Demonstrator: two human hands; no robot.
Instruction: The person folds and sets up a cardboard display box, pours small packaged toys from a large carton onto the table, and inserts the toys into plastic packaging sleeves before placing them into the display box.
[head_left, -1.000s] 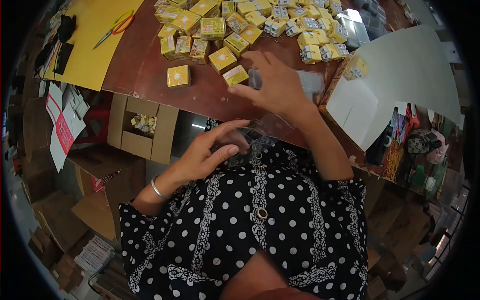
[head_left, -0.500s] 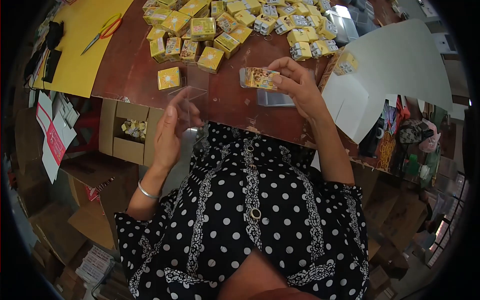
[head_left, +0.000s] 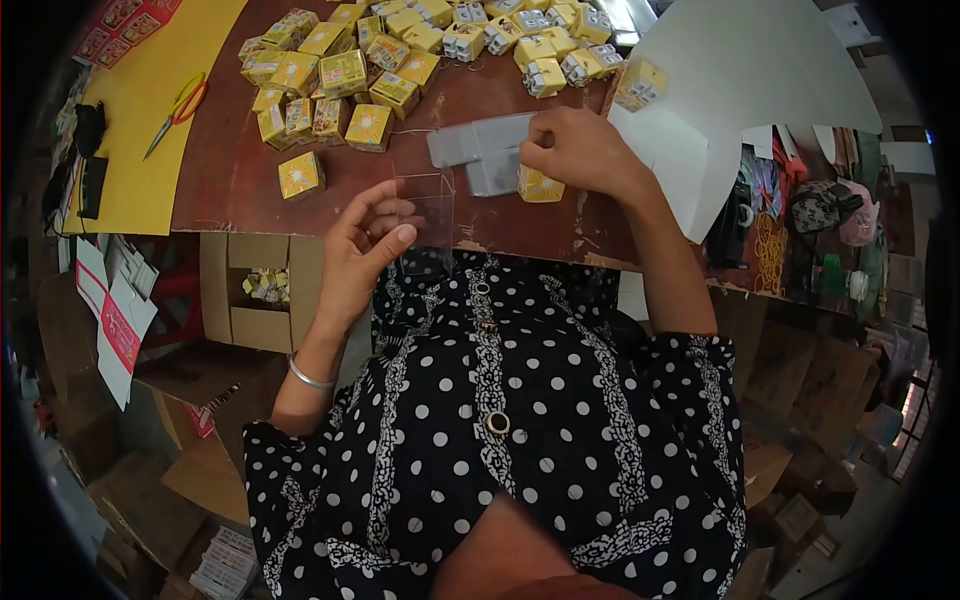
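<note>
My left hand (head_left: 370, 232) is closed around a clear plastic box (head_left: 434, 222) in front of the table edge. The box's thin edges show, and I see nothing inside it. My right hand (head_left: 580, 150) is curled over a small yellow carton (head_left: 541, 184) with a pale star print. Its fingertips are partly hidden, and the carton's top is behind them. Flat clear plastic pieces (head_left: 480, 140) lie between the hands, beside the carton. A single yellow carton (head_left: 300, 175) with a white star sits to the left, apart from the pile.
Many yellow cartons (head_left: 343, 72) are heaped at the back, beside yellow-and-grey pieces (head_left: 545, 76). Scissors (head_left: 176, 115) lie on a yellow sheet (head_left: 130, 160) at left. A curved white sheet (head_left: 760, 70) stands at right. Below the table edge is an open cardboard box (head_left: 258, 322).
My right hand has turned over and lowered, so the carton's star face now shows. My left hand has shifted right and down with the clear box. The view has moved slightly.
</note>
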